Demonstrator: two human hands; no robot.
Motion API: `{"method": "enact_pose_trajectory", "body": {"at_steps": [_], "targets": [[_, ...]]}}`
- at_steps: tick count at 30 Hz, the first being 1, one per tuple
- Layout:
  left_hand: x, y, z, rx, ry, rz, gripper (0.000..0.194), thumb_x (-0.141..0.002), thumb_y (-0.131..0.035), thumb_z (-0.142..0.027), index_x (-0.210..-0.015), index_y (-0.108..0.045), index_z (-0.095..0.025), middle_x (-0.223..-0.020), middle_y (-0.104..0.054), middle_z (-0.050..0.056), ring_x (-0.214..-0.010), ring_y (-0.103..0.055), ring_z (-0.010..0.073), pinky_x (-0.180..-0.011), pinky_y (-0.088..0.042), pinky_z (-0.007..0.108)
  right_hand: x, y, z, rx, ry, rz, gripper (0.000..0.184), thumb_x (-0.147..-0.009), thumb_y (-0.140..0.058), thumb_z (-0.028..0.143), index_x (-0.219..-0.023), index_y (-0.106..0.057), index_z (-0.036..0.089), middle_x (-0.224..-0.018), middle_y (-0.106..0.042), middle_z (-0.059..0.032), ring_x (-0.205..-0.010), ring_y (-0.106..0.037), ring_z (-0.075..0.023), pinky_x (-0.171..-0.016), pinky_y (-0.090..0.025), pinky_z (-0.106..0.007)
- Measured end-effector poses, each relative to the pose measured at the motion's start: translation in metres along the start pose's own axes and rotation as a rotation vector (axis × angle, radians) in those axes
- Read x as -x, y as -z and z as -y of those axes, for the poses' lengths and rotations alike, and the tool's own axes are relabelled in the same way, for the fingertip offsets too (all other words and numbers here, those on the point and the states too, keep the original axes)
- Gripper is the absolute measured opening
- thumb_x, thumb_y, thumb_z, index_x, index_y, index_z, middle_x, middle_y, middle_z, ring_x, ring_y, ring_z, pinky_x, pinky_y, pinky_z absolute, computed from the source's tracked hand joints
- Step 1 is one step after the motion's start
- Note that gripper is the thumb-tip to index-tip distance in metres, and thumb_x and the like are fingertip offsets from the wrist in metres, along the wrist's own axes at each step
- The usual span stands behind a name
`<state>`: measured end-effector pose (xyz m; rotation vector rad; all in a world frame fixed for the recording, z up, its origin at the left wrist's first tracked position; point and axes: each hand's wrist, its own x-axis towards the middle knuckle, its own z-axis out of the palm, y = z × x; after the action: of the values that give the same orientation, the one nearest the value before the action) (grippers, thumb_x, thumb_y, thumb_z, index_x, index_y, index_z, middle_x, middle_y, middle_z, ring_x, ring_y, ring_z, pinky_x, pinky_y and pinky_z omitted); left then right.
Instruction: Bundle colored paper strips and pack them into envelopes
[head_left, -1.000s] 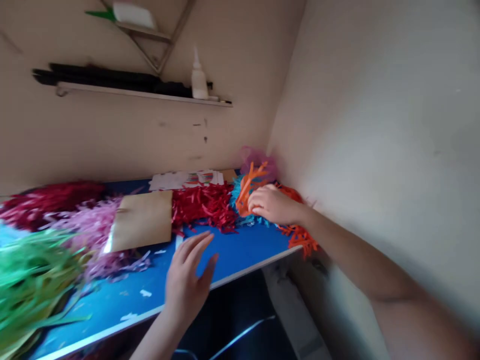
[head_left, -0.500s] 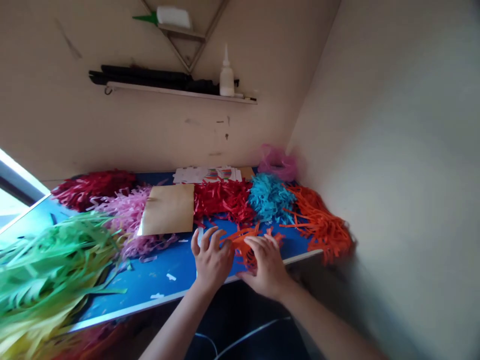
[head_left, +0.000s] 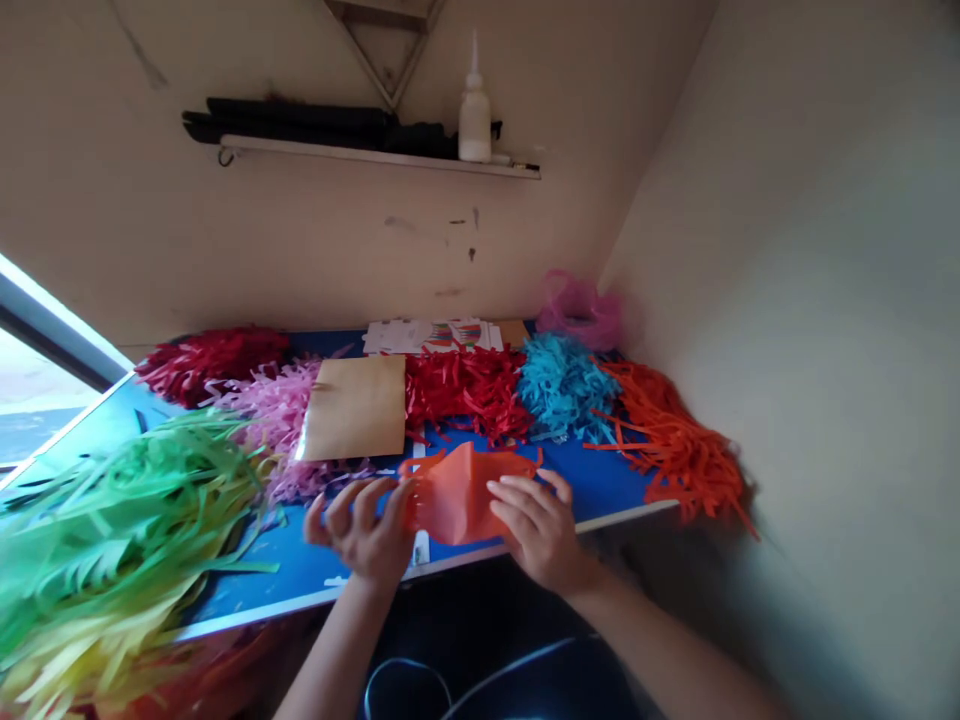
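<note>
A sheet of orange tissue paper (head_left: pixel 461 495) with fringed side edges is stretched between my two hands at the front of the blue table (head_left: pixel 300 545). My left hand (head_left: pixel 367 525) pinches its left side, the other fingers curled outward. At the opposite side, my right hand (head_left: pixel 541 525) grips the paper between thumb and fingers. Just behind the sheet lie a red fringe bundle (head_left: pixel 469 395) and a light blue one (head_left: pixel 568 385). To the right, a pile of orange strips (head_left: pixel 679 440) hangs over the table's edge.
Green fringe (head_left: pixel 127 520), a pink bundle (head_left: pixel 274 420) and a dark red bundle (head_left: pixel 214 365) cover the left side. A brown envelope (head_left: pixel 356 408) rests on the pink strips. Behind are printed sheets (head_left: pixel 435 336) and a pink plastic bag (head_left: pixel 581 310). A glue bottle (head_left: pixel 475 120) stands on the shelf (head_left: pixel 375 155).
My hands have moved apart, the left one going left. The orange paper, bunched and narrow before, is now spread open between them. The view has tilted slightly down.
</note>
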<state>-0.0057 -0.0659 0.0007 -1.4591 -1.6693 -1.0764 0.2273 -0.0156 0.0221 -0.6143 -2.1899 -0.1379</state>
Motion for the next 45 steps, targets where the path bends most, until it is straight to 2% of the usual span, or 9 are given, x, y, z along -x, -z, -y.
{"method": "enact_pose_trajectory", "body": {"at_steps": [2, 4, 8, 10, 13, 16, 25, 32, 45], "targets": [[0.015, 0.027, 0.023, -0.129, -0.031, 0.045, 0.017, -0.082, -0.065, -0.022, -0.095, -0.070, -0.032, -0.095, -0.069, 0.005, -0.109, -0.055, 0.0294, -0.108, -0.020, 0.061, 0.011, -0.014, 0.003, -0.027, 0.031, 0.023, 0.022, -0.093, -0.047, 0.010, -0.101, -0.063, 0.024, -0.112, -0.075, -0.0023, -0.110, -0.065, -0.0191, -0.106, -0.030, -0.044], [0.024, 0.060, 0.030, -0.190, 0.027, 0.264, 0.031, -0.084, -0.061, -0.023, -0.114, -0.065, -0.028, -0.118, -0.063, 0.011, -0.125, -0.047, 0.0358, -0.109, -0.021, 0.065, 0.019, -0.026, 0.005, -0.050, 0.042, 0.056, 0.020, -0.092, -0.048, 0.009, -0.096, -0.063, 0.022, -0.108, -0.076, -0.0031, -0.108, -0.066, -0.0196, -0.104, -0.032, -0.044], [0.030, 0.095, -0.010, 0.075, -0.207, 0.478, 0.057, -0.082, -0.059, -0.023, -0.137, -0.047, -0.023, -0.141, -0.051, 0.016, -0.135, -0.042, 0.0341, -0.111, -0.033, 0.053, 0.028, -0.034, 0.005, -0.083, 0.058, 0.135, 0.020, -0.090, -0.047, 0.008, -0.093, -0.063, 0.019, -0.107, -0.075, -0.0057, -0.108, -0.066, -0.0221, -0.103, -0.033, -0.047], [0.030, 0.083, -0.038, 0.217, -0.333, 0.597, 0.059, -0.082, -0.056, -0.021, -0.140, -0.044, -0.021, -0.141, -0.055, 0.013, -0.133, -0.047, 0.0292, -0.111, -0.036, 0.047, 0.031, -0.031, 0.002, -0.097, 0.070, 0.168, 0.019, -0.089, -0.048, 0.008, -0.095, -0.063, 0.019, -0.108, -0.075, -0.0072, -0.109, -0.066, -0.0226, -0.104, -0.032, -0.049], [0.031, 0.047, -0.057, 0.232, -0.251, 0.652, 0.045, -0.085, -0.053, -0.020, -0.130, -0.054, -0.014, -0.125, -0.067, 0.015, -0.118, -0.060, 0.0293, -0.104, -0.042, 0.048, 0.034, -0.023, -0.009, -0.135, 0.093, 0.247, 0.022, -0.086, -0.049, 0.008, -0.098, -0.063, 0.019, -0.104, -0.075, -0.0078, -0.105, -0.067, -0.0212, -0.106, -0.033, -0.047], [0.034, 0.023, -0.047, 0.320, -0.208, 0.691, 0.031, -0.089, -0.045, -0.011, -0.110, -0.066, -0.020, -0.105, -0.077, 0.007, -0.100, -0.070, 0.0231, -0.101, -0.042, 0.046, 0.037, -0.013, -0.020, -0.209, -0.005, 0.347, 0.031, -0.078, -0.052, 0.005, -0.101, -0.064, 0.022, -0.100, -0.076, -0.0048, -0.100, -0.068, -0.0194, -0.103, -0.036, -0.043], [0.023, 0.015, -0.022, 0.244, 0.070, 0.670, 0.023, -0.092, -0.052, -0.032, -0.081, -0.070, -0.022, -0.078, -0.076, 0.003, -0.069, -0.069, 0.0201, -0.080, -0.041, 0.039, 0.014, -0.022, -0.020, -0.192, -0.613, 0.366, 0.019, -0.084, -0.063, 0.020, -0.066, -0.060, 0.021, -0.066, -0.066, 0.0015, -0.067, -0.060, -0.0156, -0.077, -0.035, -0.033], [0.013, -0.001, -0.027, 0.090, 0.133, 0.802, 0.023, -0.088, -0.057, -0.036, -0.079, -0.073, -0.024, -0.065, -0.072, 0.002, -0.065, -0.066, 0.0207, -0.080, -0.038, 0.039, 0.011, -0.029, -0.017, 0.015, -0.552, 0.352, 0.024, -0.080, -0.068, 0.025, -0.060, -0.057, 0.021, -0.069, -0.066, -0.0013, -0.078, -0.056, -0.0204, -0.074, -0.030, -0.036], [-0.003, -0.011, -0.026, -0.033, 0.059, 0.978, 0.025, -0.090, -0.053, -0.037, -0.080, -0.071, -0.024, -0.060, -0.069, 0.002, -0.057, -0.064, 0.0218, -0.077, -0.038, 0.040, 0.010, -0.034, -0.026, -0.008, -0.593, 0.416, 0.026, -0.081, -0.062, 0.023, -0.057, -0.052, 0.021, -0.064, -0.062, -0.0024, -0.073, -0.052, -0.0200, -0.071, -0.029, -0.037]]}}
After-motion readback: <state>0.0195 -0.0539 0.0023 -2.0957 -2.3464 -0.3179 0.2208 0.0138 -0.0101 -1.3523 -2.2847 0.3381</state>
